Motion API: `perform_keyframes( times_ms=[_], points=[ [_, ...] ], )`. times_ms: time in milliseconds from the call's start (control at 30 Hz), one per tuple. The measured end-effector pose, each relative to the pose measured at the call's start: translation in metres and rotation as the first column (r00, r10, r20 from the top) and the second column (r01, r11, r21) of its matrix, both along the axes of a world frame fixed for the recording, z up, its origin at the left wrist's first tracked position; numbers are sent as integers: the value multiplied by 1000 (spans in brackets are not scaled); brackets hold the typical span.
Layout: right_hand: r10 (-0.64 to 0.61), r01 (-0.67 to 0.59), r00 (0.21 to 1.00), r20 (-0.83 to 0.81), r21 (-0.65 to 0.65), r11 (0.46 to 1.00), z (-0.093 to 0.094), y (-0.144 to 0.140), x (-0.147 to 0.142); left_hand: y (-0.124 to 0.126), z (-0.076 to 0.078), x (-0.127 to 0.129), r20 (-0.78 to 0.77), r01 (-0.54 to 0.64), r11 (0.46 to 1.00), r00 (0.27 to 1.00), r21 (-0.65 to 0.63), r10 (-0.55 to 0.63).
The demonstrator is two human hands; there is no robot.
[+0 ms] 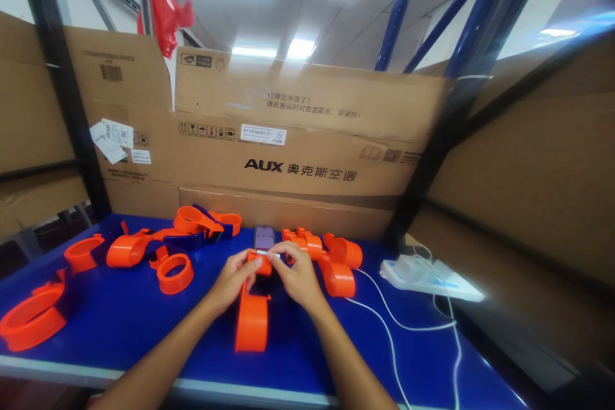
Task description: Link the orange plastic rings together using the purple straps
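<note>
My left hand (231, 278) is closed round the upper end of an orange plastic tape dispenser (252, 323), its thumb lying on the front. The dispenser's wide ring hangs below the fingers, just over the blue table. At the top right edge of that same end, my right hand (294, 272) pinches with thumb and fingertips. A thin pale strip shows between the fingertips, too small to name. Right behind the hands a phone (264, 238) with a lit screen stands or lies. Close to my right hand are several more orange tape dispensers (339, 269) in a pile.
Several orange dispensers (175, 273) lie on the left of the blue table (202, 339), some with dark blue parts. A white power strip (432, 278) and white cables (391, 327) occupy the right. Cardboard panels (298, 147) wall the back; dark posts (423, 154) frame the sides.
</note>
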State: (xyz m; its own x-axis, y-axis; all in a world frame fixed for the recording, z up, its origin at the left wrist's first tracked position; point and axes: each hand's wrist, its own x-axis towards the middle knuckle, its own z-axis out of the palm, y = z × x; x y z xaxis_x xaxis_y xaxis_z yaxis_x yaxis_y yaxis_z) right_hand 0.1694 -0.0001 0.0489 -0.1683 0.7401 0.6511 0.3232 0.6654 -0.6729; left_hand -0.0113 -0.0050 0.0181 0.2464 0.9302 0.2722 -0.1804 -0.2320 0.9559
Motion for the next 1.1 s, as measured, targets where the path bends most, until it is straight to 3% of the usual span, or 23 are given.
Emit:
perform_keyframes(
  times_ms=[167, 267, 367, 433, 500, 567, 733, 800, 900, 1000, 1100],
  points=[
    [-27, 26, 999, -40, -25, 999, 2, -1, 3, 9, -6, -7, 123, -52, 995, 990, -90, 63],
    [4, -11, 996, -90, -70, 997, 1, 1, 5, 14, -8, -14, 255, 10, 992, 967, -126, 22],
    [-43, 25, 980, -196, -94, 995, 1, 5, 12, 15, -2, -28, 465, 146, 981, 882, -131, -70],
    [-128, 117, 971, -202, -68, 991, 0, 6, 16, 14, 4, -38, 612, 181, 975, 788, -132, -63],
    [-206, 207, 974, -98, 4, 978, -1, 5, 16, 12, 9, -44, 700, 169, 973, 714, -155, -12],
    [-216, 208, 972, 88, 89, 974, -4, 2, 8, 10, 13, -45, 729, 172, 967, 684, -190, 22],
    [-26, -54, 847, 531, 134, 990, -10, -3, -22, 7, 16, -41, 762, 216, 953, 647, -212, 23],
    [-6, -84, 806, 592, 124, 989, -9, -2, -29, 7, 16, -41, 780, 219, 954, 625, -206, 25],
    [-1, -81, 801, 598, 111, 991, -7, -2, -30, 8, 16, -42, 784, 235, 949, 620, -207, 18],
    [57, -156, 783, 619, 108, 982, -4, -9, -28, 9, 16, -43, 779, 262, 939, 627, -222, 9],
    [130, -253, 700, 702, 74, 965, -2, -21, -28, 8, 17, -42, 780, 255, 938, 625, -236, 27]
  ],
)
